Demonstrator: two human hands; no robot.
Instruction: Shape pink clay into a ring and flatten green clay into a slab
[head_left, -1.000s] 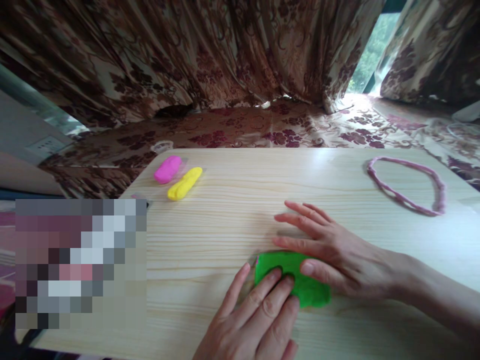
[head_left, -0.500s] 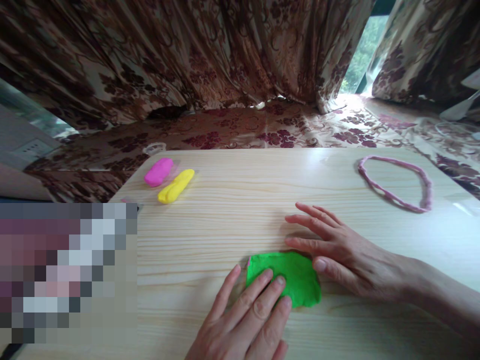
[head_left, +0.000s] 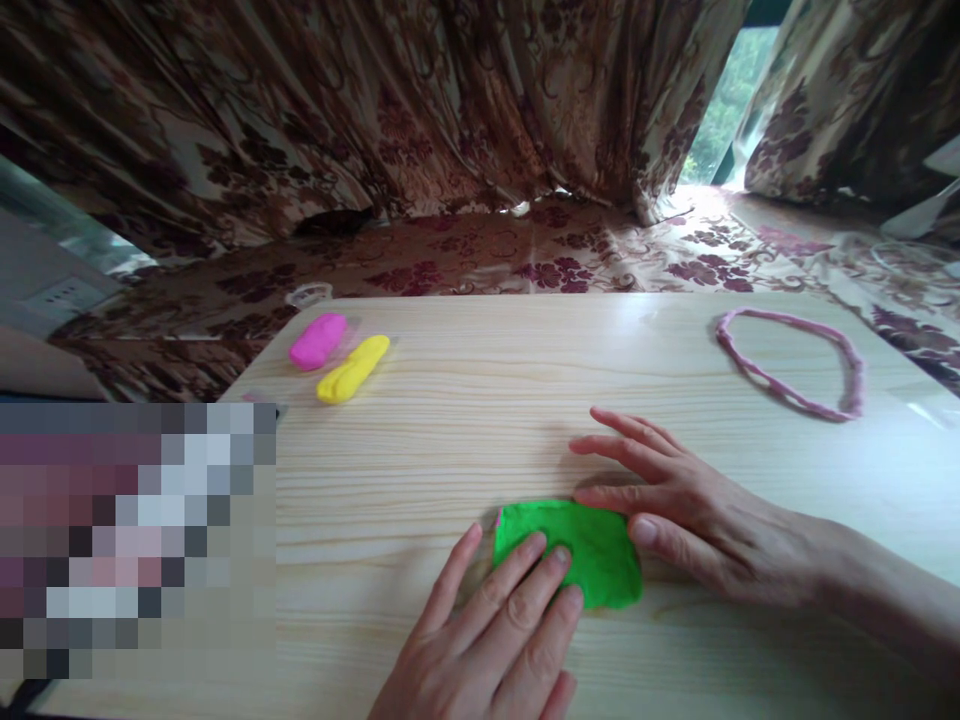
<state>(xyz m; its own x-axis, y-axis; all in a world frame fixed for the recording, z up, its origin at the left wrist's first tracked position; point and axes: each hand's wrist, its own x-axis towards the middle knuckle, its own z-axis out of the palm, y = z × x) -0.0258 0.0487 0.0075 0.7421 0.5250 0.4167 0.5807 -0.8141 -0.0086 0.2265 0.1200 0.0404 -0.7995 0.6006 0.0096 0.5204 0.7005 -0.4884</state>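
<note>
A flat green sheet (head_left: 607, 560) of what looks like modelling clay lies near the front middle of the bench (head_left: 450, 430), its far edge fairly straight, its right edge rounded and uneven, with a thin trace of pink at the far left corner. The left hand (head_left: 491, 625) comes in from the near side and lays three fingertips on the sheet; its little finger reaches past the left edge, above the wood. That grip is flattened out, fingers a little apart, resting on the clay rather than wrapped round it. The right hand (head_left: 675, 505) enters from the right with its grip spread wide, thumb at the sheet's right edge and index finger along the far edge; whether that finger touches the clay I cannot tell. The other fingers extend over the wood beyond the sheet. Between the two hands the green surface is exposed from its far edge to its near edge. Beyond them, a broad stretch of grained wood runs to the far rim, giving room forward and to the left. Toward the bench's far left corner, a pink lump (head_left: 318, 341) lies just beside a yellow piece (head_left: 352, 370); on the far right, a mauve loop (head_left: 857, 372) lies well apart from both hands. Floral cloth (head_left: 562, 255) borders the far rim.
</note>
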